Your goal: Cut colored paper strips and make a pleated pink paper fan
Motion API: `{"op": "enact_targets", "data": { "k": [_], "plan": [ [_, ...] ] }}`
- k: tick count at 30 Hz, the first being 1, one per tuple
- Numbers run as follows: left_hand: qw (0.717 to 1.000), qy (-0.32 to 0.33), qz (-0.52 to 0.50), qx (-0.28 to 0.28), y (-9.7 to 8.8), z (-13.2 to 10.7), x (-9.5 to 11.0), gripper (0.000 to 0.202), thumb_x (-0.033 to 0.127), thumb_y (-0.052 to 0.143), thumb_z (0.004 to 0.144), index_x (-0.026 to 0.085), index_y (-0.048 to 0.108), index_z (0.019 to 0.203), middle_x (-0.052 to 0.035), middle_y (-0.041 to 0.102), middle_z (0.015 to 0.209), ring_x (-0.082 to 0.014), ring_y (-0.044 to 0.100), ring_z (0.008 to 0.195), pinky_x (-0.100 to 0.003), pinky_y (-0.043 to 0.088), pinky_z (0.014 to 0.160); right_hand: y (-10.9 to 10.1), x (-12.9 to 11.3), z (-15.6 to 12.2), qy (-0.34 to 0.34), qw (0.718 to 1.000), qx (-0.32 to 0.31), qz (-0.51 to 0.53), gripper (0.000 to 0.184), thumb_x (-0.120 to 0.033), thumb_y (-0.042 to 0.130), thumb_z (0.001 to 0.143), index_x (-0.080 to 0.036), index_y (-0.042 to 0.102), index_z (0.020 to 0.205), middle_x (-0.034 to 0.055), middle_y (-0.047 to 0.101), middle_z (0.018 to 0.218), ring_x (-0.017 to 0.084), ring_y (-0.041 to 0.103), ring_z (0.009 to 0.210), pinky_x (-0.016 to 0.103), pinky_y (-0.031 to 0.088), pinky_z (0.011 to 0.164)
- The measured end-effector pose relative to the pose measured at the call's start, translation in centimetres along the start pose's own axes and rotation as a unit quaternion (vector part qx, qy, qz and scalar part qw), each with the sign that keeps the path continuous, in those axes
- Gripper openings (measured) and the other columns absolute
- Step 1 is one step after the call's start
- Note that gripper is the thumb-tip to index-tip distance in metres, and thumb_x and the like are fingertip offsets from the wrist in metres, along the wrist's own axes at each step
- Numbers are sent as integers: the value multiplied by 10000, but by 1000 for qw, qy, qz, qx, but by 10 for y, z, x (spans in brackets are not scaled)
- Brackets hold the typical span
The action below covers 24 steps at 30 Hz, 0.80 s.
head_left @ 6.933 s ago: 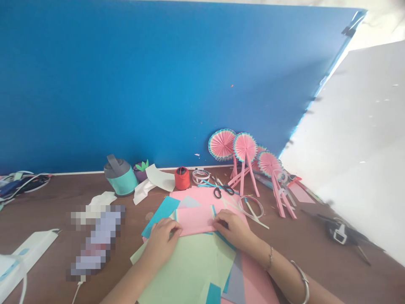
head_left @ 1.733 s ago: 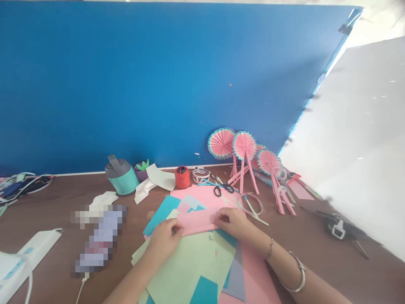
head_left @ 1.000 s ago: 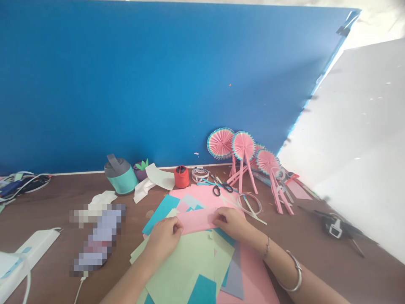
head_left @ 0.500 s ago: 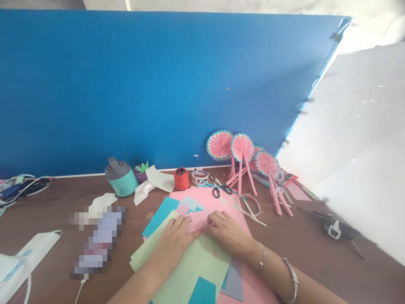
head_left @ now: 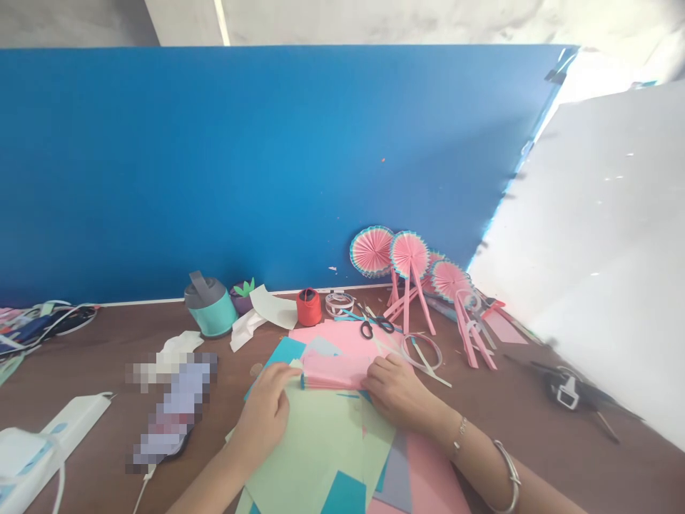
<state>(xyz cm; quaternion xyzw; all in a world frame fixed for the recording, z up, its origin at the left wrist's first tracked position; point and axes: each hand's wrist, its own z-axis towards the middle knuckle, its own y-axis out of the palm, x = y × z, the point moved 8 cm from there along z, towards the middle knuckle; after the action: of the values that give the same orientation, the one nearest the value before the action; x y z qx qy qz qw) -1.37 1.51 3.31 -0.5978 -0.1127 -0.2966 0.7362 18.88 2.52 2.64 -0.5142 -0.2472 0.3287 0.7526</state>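
Note:
A pink folded paper strip [head_left: 338,373] with blue at its left end lies across a stack of pale green paper [head_left: 315,442]. My right hand [head_left: 397,391] has its fingers closed on the strip's right end. My left hand [head_left: 269,401] is beside the left end, thumb and index finger apart, the fingertips close to the edge; whether they touch it is hard to tell. Under and around the green stack are blue paper [head_left: 345,494], grey paper [head_left: 397,475] and pink sheets [head_left: 436,478].
Black-handled scissors [head_left: 384,325], a roll of clear tape [head_left: 422,351] and a red thread spool [head_left: 309,308] stand behind the papers. Pink paper fans [head_left: 409,255] on legs are at back right. Left are a teal container [head_left: 212,314], a phone [head_left: 176,410] and a power strip [head_left: 69,428]; a glue gun [head_left: 567,391] lies right.
My left hand has come off the pink strip and drawn back to the left, uncovering its left end. My right hand has shifted slightly right along the strip.

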Motion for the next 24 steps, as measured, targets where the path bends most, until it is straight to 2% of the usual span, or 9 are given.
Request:
{"op": "enact_targets", "data": {
  "k": [3,5,8,10,12,15,18,21,24],
  "plan": [
    [982,-149,-116,22,-1,0,-15,218,191,394,786,187,577,905,-48,615,855,-176,582,752,-321,473,693,-6,5,1,16,997,67,45,179,-94,483,803,-182,639,802,38,588,687,158,496,711,300,289,636],
    [946,-220,-222,-83,23,-2,-10,196,317,457,785,175,588,818,-28,621,720,-159,579,634,-289,462,609,-11,9,1,37,989,114,85,176,-106,492,809,-190,645,832,36,612,707,155,531,730,291,324,661],
    [853,-294,-389,-186,60,-3,15,430,528,555,716,155,610,922,-54,660,794,-166,625,643,-278,471,578,-18,8,1,60,976,164,131,150,-140,516,816,-203,643,862,36,638,738,149,558,714,282,359,658],
    [836,-278,-457,-124,67,8,31,498,564,578,699,170,591,1005,-59,668,868,-177,642,754,-275,480,645,-23,2,2,61,971,186,136,144,-146,520,818,-204,637,880,37,639,740,147,559,700,277,366,639],
    [846,-241,-471,-71,72,19,41,430,544,586,708,155,592,890,-44,655,780,-189,631,798,-274,475,688,-28,-8,2,49,972,200,114,154,-134,514,820,-194,631,899,41,634,739,150,553,699,278,367,628],
    [906,-193,-377,20,66,32,43,319,474,508,783,177,502,664,0,566,611,-167,581,653,-267,447,613,-34,-20,3,26,977,201,66,164,-121,501,833,-184,622,924,43,628,744,157,541,703,284,367,620],
    [956,-141,-250,63,49,41,42,263,323,383,857,189,487,657,20,486,585,-148,506,577,-265,396,566,-37,-24,-1,11,979,201,33,183,-159,511,845,-183,603,1001,60,640,826,178,555,777,303,397,658],
    [996,-11,-8,85,24,45,56,274,153,301,864,154,573,898,-52,534,803,-190,524,735,-311,408,661,-46,-24,-11,14,966,258,-17,311,-138,502,838,-213,557,1135,85,630,1007,222,537,1001,364,406,831],
    [974,109,194,33,28,40,70,447,21,296,814,153,490,1194,-87,543,918,-238,514,861,-369,404,733,-47,-24,-11,18,962,266,-61,396,-134,494,837,-229,511,1221,93,594,1139,256,433,1179,431,315,978]
  ]
}}
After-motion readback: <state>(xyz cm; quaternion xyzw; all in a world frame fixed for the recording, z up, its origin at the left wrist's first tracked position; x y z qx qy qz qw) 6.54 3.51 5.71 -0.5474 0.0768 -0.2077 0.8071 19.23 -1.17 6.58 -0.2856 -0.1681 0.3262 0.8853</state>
